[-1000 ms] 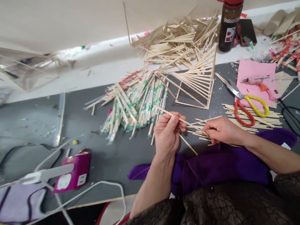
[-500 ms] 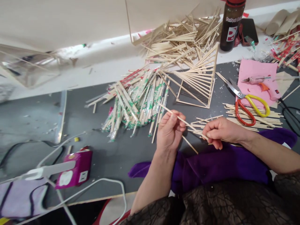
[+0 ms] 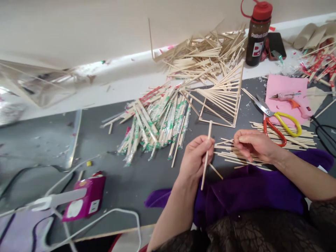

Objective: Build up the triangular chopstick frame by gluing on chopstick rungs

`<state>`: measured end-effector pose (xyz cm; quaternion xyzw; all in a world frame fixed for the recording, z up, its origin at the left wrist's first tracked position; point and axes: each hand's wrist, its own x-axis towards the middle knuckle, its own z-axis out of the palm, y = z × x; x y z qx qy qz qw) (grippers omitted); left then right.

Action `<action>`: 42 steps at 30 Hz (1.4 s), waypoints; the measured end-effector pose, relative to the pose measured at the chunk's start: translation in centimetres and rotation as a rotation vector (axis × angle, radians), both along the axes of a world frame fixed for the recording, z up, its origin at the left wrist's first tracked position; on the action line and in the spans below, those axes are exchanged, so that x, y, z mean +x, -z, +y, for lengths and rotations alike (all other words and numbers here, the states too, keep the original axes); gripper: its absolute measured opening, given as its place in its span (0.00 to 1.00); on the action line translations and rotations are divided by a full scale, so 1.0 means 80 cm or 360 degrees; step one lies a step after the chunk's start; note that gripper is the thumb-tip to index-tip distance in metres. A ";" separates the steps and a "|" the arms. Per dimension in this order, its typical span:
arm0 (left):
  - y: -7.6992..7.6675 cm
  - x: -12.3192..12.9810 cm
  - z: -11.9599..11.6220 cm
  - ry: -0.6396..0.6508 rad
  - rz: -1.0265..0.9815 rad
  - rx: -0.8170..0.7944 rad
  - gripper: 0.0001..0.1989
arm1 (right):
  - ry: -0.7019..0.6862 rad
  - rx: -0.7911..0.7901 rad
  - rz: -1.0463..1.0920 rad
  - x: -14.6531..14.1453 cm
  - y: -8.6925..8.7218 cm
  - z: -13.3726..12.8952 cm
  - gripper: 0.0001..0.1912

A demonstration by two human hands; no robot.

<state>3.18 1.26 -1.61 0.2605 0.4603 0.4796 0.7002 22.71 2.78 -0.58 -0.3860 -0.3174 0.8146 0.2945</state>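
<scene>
My left hand (image 3: 196,155) pinches a pale wooden chopstick (image 3: 207,154) between thumb and fingers. The chopstick stands steeply on the view, its upper end near the base of a twisted stick frame (image 3: 223,101). Another thin stick (image 3: 216,171) pokes out beside that hand, low over the purple cloth (image 3: 236,190); whether the hand touches it cannot be told. My right hand (image 3: 253,145) is loosely curled with its fingers apart and nothing visible in them. Below it lie several loose chopsticks (image 3: 225,155).
Scissors (image 3: 273,113) rest on more sticks at the right, next to a glue gun (image 3: 291,98) on pink paper (image 3: 275,84). Plastic-wrapped chopsticks (image 3: 154,120) lie left of the frame. Behind are a stick heap (image 3: 202,52) and a bottle (image 3: 258,35). A magenta pack (image 3: 88,196) and white cable sit left.
My right hand has let go of the chopstick's end and moved slightly right. In my left hand the chopstick has turned from slanting to nearly upright in view. The camera view has shifted a little.
</scene>
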 end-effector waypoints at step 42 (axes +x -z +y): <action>0.011 0.029 -0.019 0.0571 0.0594 -0.0069 0.19 | 0.0168 0.0385 -0.0375 -0.003 0.016 0.003 0.09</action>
